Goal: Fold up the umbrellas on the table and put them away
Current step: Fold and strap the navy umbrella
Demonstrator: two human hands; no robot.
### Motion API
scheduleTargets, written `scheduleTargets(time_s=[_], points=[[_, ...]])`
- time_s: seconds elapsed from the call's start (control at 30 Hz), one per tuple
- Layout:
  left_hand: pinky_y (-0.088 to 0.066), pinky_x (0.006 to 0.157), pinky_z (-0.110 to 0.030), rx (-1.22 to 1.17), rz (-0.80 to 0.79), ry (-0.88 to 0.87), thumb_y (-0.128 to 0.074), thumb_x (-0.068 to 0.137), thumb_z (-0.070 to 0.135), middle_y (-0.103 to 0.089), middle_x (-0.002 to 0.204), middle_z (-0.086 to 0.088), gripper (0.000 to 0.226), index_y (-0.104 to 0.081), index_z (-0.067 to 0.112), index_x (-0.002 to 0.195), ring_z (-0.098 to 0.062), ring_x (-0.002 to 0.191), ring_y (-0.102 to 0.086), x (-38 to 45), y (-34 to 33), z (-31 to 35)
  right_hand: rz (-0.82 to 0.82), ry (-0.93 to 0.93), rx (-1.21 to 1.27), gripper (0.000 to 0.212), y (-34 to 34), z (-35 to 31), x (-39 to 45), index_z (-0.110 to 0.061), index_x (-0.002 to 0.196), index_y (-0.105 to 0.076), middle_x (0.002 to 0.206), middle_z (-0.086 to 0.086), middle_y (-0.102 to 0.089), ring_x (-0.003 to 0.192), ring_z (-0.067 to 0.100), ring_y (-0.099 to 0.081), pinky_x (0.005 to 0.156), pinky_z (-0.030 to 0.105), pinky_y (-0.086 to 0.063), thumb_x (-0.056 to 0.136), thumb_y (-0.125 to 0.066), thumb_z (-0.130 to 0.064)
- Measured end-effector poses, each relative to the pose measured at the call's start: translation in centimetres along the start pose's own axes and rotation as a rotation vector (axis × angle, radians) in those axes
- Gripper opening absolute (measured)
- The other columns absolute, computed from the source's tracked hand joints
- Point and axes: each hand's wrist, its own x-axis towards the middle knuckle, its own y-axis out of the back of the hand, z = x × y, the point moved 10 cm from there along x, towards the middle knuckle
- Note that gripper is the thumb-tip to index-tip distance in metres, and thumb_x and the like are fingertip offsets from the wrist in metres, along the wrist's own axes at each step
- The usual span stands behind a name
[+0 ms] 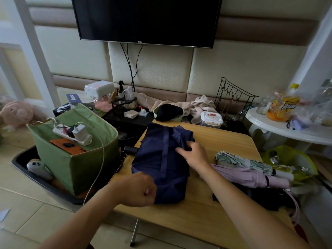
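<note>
The near edge of the navy umbrella (161, 164), lying flat on the wooden table (197, 212), is gripped by the left hand (138, 189). Farther off, a fold of its cloth is pinched by the right hand (193, 155). Two folded umbrellas (251, 169) are laid to the right.

A navy umbrella (161, 162) lies collapsed on the wooden table (215, 209), its loose canopy bunched and its black handle (131, 150) poking past the table's left edge. On the table's right side lie a furled green-patterned umbrella (240, 161), a lilac one (251, 177) and a black one (265, 196).
</note>
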Motion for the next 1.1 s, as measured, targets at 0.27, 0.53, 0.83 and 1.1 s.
scheduleTargets(time_s=[0.27, 0.53, 0.83, 1.1], points=[[-0.040, 0.091, -0.022, 0.178, 0.151, -0.087, -0.057, 0.082, 0.075, -0.045, 0.117, 0.015, 0.054, -0.048, 0.035, 0.116, -0.005, 0.104, -0.044, 0.1, -0.8, 2.5, -0.073, 0.009, 0.027, 0.021, -0.6, 0.0, -0.4, -0.021, 0.113, -0.075, 0.100, -0.015, -0.068, 0.095, 0.008, -0.064, 0.081, 0.025, -0.053, 0.093, -0.075, -0.030], [-0.045, 0.097, -0.030, 0.246, 0.430, -0.015, -0.045, 0.092, 0.057, -0.044, 0.130, 0.004, 0.057, -0.042, 0.031, 0.143, -0.014, 0.115, -0.046, 2.5, -2.4, 6.3, -0.253, -0.034, -0.073, 0.007, -2.4, 0.9, -1.4, -0.028, 0.098, -0.072, 0.099, -0.011, -0.074, 0.094, 0.011, -0.069, 0.086, 0.034, -0.058, 0.092, -0.075, -0.032], [-0.049, 0.079, -0.037, 0.498, 0.468, 0.083, -0.055, 0.086, 0.048, -0.054, 0.123, -0.007, 0.035, -0.067, 0.019, 0.101, -0.024, 0.105, -0.047, 4.6, -2.7, 7.8, -0.326, -0.039, -0.145, 0.015, -2.6, 1.4, -2.7, -0.024, 0.102, -0.074, 0.102, -0.008, -0.074, 0.096, 0.012, -0.067, 0.089, 0.037, -0.054, 0.092, -0.074, -0.035], [-0.053, 0.074, -0.032, 0.658, 0.409, -0.113, -0.070, 0.076, 0.025, -0.064, 0.111, -0.004, 0.020, -0.074, 0.018, 0.094, -0.021, 0.093, -0.058, 4.4, -3.8, 11.8, -0.345, -0.048, -0.123, 0.025, -2.3, 1.7, -2.8, -0.020, 0.114, -0.074, 0.109, -0.006, -0.074, 0.101, 0.013, -0.068, 0.093, 0.036, -0.055, 0.093, -0.074, -0.034]])
